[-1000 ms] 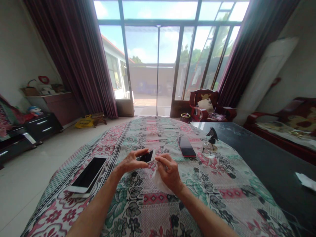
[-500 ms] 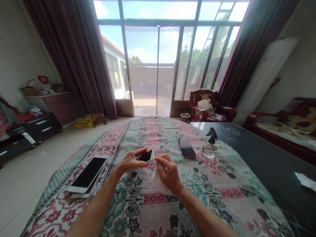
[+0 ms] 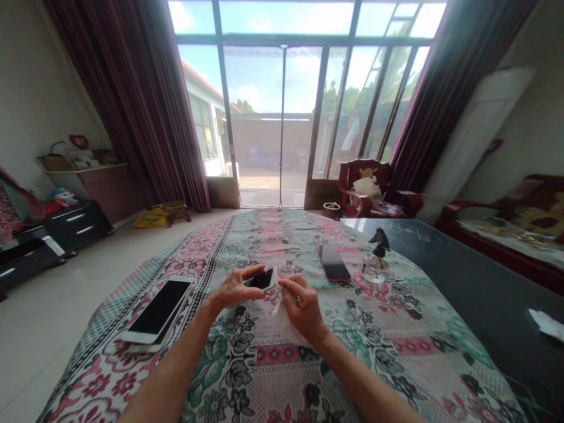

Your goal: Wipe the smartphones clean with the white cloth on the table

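My left hand (image 3: 233, 289) grips a small white-framed phone (image 3: 262, 279) by its edges, screen up, just above the floral tablecloth (image 3: 273, 364). My right hand (image 3: 302, 308) is closed on a crumpled white wipe (image 3: 282, 323), its fingertips pinched at the phone's right end. Both forearms reach in from the bottom of the view. A larger white phone (image 3: 158, 310) lies on a second device at the left of the cloth.
A red-edged phone (image 3: 333, 262) lies face up farther back, beside a small glass bottle with a dark horse-head top (image 3: 374, 258). A dark glass table (image 3: 484, 294) adjoins on the right with a white scrap (image 3: 546, 324). Red wooden chairs and glass doors stand beyond.
Hardly anything differs; my right fingers have shifted slightly against the small phone's end, and the view has moved a touch.
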Motion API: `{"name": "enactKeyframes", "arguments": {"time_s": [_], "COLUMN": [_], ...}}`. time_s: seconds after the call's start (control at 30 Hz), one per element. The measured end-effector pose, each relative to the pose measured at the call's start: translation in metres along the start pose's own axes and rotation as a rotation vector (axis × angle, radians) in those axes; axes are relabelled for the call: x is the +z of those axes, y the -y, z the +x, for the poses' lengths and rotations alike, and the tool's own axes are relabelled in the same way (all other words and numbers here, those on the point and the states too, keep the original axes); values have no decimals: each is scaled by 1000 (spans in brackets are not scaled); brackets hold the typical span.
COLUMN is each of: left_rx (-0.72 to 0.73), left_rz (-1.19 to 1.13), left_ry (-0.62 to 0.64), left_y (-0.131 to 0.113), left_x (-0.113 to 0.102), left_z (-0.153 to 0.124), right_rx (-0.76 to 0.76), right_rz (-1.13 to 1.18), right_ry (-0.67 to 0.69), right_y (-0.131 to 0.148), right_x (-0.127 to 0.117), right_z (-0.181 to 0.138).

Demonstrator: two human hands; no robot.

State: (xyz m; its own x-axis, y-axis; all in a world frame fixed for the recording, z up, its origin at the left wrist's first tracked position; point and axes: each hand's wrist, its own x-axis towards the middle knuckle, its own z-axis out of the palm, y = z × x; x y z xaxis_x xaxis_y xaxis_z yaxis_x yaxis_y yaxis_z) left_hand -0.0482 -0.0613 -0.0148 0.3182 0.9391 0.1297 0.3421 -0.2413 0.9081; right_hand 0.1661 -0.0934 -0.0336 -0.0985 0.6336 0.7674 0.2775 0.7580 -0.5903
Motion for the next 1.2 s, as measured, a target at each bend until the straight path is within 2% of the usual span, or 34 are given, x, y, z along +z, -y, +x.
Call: {"name": "enactKeyframes", "arguments": {"time_s": [0.13,0.33,0.53,0.9,1.03,1.2], "left_rx": [14,-6,6,-6,14,2], "left_rz": [13,31,20,30,4,-70], "left_ry": [32,-15,23,-7,10,-28], "left_y": [2,1,3,1,-2,-1], "left_x": [1,0,2,0,3,-1], "left_z": [1,0,1,1,1,0], "right_rx": [13,4,1,-1,15,-20], "right_rz": [1,13,0,-2,-28,-44], "right_ry": [-4,19,-9,21,73,143], "right_y": [-3,1,-1,-4,-5,-1], "right_x": [0,1,0,1,5,11], "right_z": [0,0,1,-2,-5,-8]}}
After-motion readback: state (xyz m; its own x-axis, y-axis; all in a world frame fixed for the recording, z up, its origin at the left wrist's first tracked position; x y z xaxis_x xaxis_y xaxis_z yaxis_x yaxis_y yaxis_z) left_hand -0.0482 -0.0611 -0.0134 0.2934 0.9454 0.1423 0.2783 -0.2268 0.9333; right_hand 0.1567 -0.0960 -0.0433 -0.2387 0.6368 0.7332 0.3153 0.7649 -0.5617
